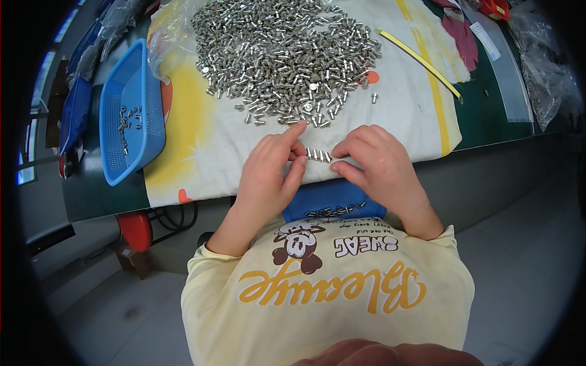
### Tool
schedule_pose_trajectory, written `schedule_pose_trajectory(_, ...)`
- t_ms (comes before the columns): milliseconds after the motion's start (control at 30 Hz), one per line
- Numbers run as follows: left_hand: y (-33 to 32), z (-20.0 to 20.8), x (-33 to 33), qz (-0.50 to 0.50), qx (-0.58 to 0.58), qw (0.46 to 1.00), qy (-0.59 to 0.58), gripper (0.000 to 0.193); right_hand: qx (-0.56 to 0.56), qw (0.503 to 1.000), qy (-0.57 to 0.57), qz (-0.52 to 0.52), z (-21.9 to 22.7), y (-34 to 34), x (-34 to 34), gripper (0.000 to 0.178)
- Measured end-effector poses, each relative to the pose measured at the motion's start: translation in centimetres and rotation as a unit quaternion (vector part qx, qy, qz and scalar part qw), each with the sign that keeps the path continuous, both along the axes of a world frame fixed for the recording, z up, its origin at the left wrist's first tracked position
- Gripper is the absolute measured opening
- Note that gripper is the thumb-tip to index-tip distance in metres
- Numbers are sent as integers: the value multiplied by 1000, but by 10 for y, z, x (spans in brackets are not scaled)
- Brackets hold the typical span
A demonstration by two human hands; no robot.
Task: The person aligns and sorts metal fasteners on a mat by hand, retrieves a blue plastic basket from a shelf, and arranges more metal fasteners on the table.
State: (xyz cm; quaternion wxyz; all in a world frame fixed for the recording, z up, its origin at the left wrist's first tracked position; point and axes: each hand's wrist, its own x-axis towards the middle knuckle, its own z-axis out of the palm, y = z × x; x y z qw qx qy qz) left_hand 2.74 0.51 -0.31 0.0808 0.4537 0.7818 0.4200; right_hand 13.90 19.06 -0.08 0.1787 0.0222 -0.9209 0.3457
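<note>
A short row of small silvery metal screws [318,155], lined up side by side, lies between my hands near the front edge of the cloth. My left hand [268,163] closes on the row's left end with thumb and a bent finger, its index finger stretched toward the pile. At the right end, the thumb and fingertips of my right hand [377,160] pinch the last pieces. Just beyond my fingers spreads a large heap of the same loose screws [281,55]. Whether their shafts are threaded is too small to tell.
A blue basket [112,160] with several screws stands at the left. Below the table edge, by my lap, is a blue bin [293,210] holding dark-looking screws. A yellow strip [421,64] lies on the white cloth [403,116]. Clear plastic bags [540,67] are at the far right.
</note>
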Motion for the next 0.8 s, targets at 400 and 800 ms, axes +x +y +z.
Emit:
schedule_pose_trajectory(400, 8, -1, 3, -16, 9, 1000, 2, 55, -3, 1000, -1, -22, 2, 10, -1, 18)
schedule_pose_trajectory(800, 18, -7, 10, 27, 47, 995, -82, 58, -82, 996, 0, -44, -5, -2, -5, 25)
